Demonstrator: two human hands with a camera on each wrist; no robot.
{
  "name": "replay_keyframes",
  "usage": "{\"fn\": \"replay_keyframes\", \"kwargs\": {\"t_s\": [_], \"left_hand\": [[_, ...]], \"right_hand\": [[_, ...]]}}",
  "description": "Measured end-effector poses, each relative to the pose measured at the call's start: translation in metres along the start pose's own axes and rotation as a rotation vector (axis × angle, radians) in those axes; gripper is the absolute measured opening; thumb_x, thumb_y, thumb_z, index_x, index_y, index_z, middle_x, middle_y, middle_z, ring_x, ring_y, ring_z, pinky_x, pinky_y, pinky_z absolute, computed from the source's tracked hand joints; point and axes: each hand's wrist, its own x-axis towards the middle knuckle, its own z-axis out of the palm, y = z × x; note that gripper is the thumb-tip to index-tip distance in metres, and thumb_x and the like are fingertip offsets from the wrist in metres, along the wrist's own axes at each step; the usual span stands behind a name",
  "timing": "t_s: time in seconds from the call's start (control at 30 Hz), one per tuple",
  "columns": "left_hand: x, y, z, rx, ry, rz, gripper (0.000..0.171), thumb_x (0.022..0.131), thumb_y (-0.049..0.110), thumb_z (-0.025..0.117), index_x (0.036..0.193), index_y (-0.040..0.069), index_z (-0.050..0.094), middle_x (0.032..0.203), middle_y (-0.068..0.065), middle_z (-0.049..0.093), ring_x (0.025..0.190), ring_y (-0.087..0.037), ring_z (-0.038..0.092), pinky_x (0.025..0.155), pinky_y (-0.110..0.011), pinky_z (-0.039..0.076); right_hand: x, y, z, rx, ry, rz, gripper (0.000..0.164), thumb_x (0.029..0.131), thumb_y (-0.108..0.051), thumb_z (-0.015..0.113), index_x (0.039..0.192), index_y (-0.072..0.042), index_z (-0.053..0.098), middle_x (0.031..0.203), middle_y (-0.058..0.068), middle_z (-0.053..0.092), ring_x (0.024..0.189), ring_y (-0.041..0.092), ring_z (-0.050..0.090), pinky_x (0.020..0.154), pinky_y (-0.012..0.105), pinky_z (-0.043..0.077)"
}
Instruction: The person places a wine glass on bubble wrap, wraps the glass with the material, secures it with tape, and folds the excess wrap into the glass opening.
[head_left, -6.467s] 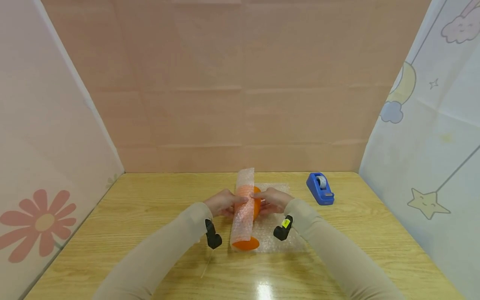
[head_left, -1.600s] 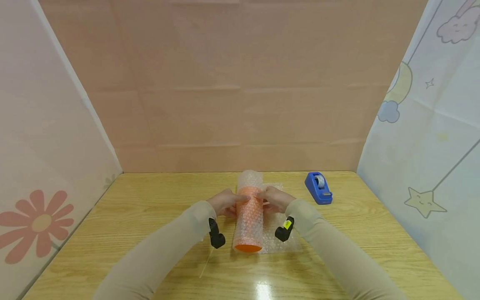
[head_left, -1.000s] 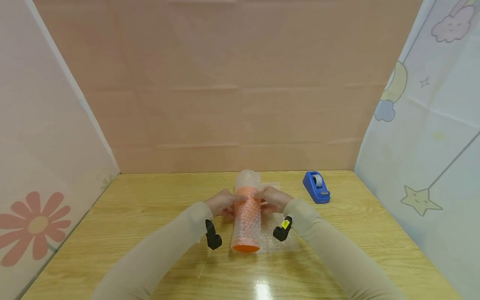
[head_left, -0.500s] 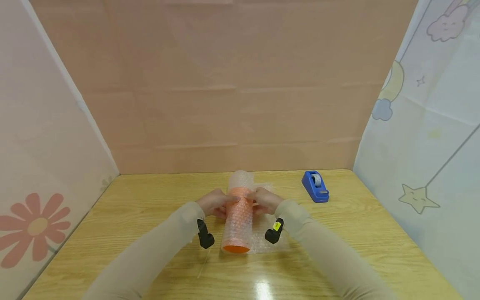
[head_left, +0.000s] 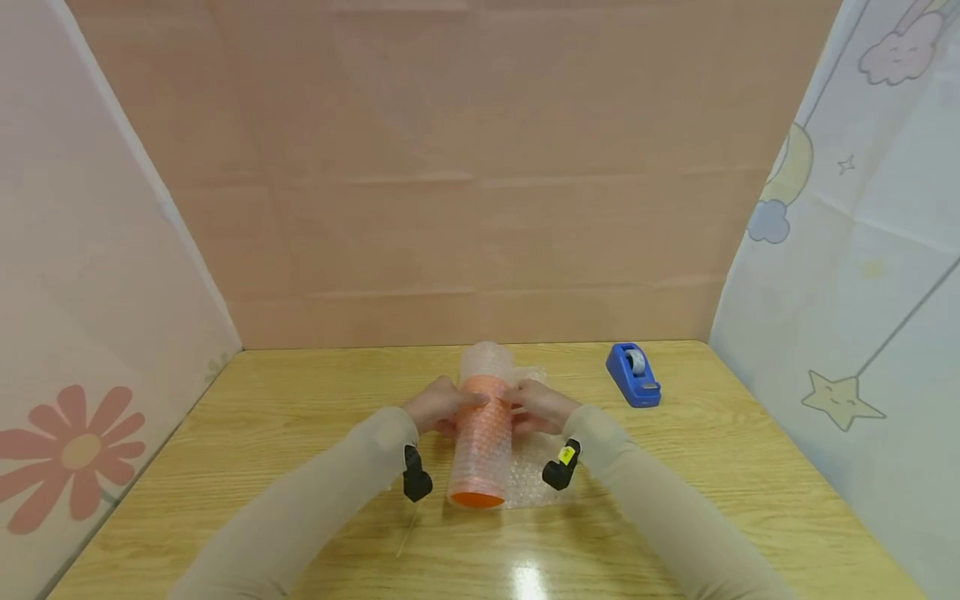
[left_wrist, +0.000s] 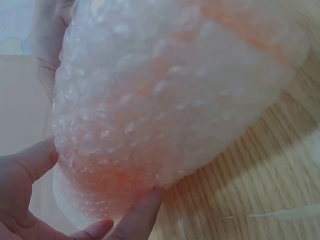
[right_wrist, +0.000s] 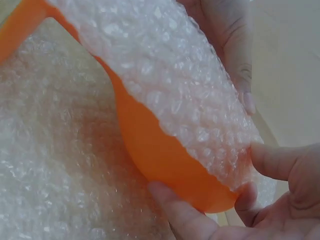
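A smooth orange object [right_wrist: 150,155] with a rounded body, a narrow neck and a flared end lies in bubble wrap [head_left: 482,450], its long side pointing away from me. Only its near end and, in the right wrist view, its right flank show uncovered. My left hand [head_left: 438,402] grips the roll from the left, thumb on top and fingers down its side. From the right, my right hand [head_left: 543,406] holds it, with the thumb on the wrap and a fingertip against the orange surface. A flat stretch of wrap [head_left: 534,487] spreads out under and right of the roll.
A blue tape dispenser [head_left: 633,379] with a roll of tape stands at the back right of the wooden table [head_left: 322,379]. Pink sheeting closes off the back, and patterned sheets stand at both sides. A thin pale strip [head_left: 408,529] lies near the left forearm.
Since the oldest frame, the wrap has come over the orange object's top, where much of its right side was bare. Within the last second, roll and hands have shifted slightly left.
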Motion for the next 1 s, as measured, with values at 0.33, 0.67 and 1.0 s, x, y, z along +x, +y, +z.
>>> {"fn": "replay_keyframes", "kwargs": {"t_s": [0.33, 0.67, 1.0], "left_hand": [[0.002, 0.004, 0.009, 0.106, 0.049, 0.087, 0.064, 0.084, 0.04, 0.073, 0.12, -0.005, 0.046, 0.105, -0.013, 0.054, 0.08, -0.02, 0.061, 0.062, -0.034, 0.057], [-0.003, 0.016, 0.015, 0.229, 0.088, 0.121, 0.067, 0.084, 0.038, 0.074, 0.122, -0.007, 0.043, 0.103, -0.013, 0.053, 0.072, -0.021, 0.058, 0.059, -0.036, 0.056], [-0.003, 0.022, 0.018, 0.362, 0.102, 0.122, 0.053, 0.086, 0.038, 0.072, 0.11, -0.005, 0.051, 0.096, -0.013, 0.055, 0.064, -0.02, 0.057, 0.056, -0.034, 0.055]], "right_hand": [[-0.001, 0.005, -0.014, 0.092, -0.056, 0.033, 0.024, 0.103, -0.012, 0.046, 0.12, 0.003, 0.037, 0.122, 0.021, 0.044, 0.103, 0.029, 0.051, 0.08, 0.033, 0.053], [-0.002, 0.011, -0.021, 0.132, -0.115, 0.02, 0.014, 0.104, -0.01, 0.041, 0.112, 0.002, 0.041, 0.109, 0.015, 0.046, 0.094, 0.023, 0.051, 0.077, 0.029, 0.053], [-0.004, 0.011, -0.024, 0.158, -0.148, 0.017, 0.012, 0.104, -0.011, 0.04, 0.101, -0.001, 0.046, 0.095, 0.009, 0.051, 0.088, 0.018, 0.052, 0.076, 0.028, 0.054]]}}
